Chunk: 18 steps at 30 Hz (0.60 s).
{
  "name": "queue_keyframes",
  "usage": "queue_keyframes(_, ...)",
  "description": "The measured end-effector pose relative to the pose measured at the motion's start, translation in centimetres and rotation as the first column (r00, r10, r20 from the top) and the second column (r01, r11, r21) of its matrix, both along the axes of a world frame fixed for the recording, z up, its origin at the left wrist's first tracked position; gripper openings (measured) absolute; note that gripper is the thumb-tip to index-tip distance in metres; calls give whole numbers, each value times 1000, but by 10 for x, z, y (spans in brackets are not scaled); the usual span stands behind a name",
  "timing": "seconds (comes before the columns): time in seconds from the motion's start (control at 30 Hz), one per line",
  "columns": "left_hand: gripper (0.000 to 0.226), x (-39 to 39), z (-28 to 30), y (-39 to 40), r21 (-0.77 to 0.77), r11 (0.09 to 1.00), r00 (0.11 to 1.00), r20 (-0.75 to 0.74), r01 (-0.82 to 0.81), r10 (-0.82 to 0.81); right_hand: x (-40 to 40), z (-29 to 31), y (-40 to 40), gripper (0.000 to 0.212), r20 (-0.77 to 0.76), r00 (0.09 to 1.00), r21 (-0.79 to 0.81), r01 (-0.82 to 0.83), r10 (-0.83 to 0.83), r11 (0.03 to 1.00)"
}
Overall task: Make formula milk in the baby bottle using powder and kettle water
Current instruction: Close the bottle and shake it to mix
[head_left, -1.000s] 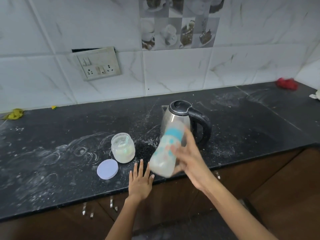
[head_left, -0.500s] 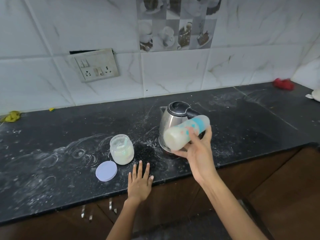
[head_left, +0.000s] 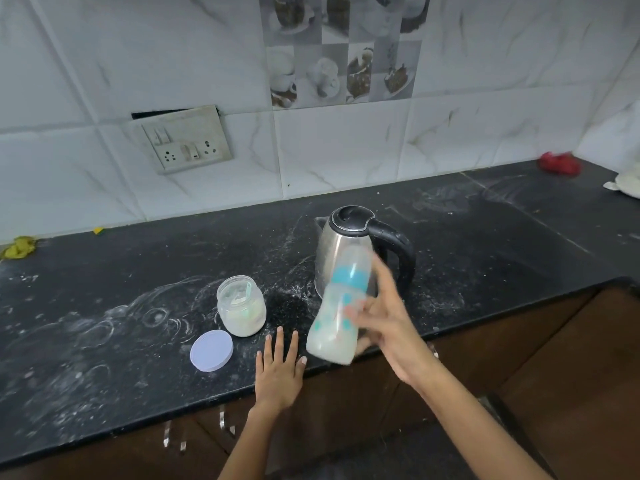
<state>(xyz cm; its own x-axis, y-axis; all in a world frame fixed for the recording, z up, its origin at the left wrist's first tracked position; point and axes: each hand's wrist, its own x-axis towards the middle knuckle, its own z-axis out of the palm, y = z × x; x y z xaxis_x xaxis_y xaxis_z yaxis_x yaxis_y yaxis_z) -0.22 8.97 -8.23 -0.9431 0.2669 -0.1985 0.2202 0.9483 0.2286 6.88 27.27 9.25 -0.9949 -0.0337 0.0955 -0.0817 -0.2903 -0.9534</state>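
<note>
My right hand grips the baby bottle, blurred by motion, in the air in front of the steel kettle. The bottle has a blue ring, a clear cap pointing up and away, and white milk in its lower end. The kettle stands shut on the black counter, its black handle to the right. Left of it stands the open powder jar with a scoop inside. Its lilac lid lies flat nearby. My left hand rests flat on the counter edge, fingers straight.
White powder is smeared over the counter. A switch and socket plate hangs on the tiled wall. A yellow scrap lies far left, a red cloth and a white object far right. Wooden drawers sit below the counter.
The bottle swung from tilted upright to nearly level, cap to the right, and back to tilted with its base low. My left hand stayed put on the counter.
</note>
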Motion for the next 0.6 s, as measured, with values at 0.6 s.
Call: queue_keyframes(0.6,56,0,3,1,13,1000,1000,11,1,-1,-9,0,6,81,4,999,-102,45,-44,994)
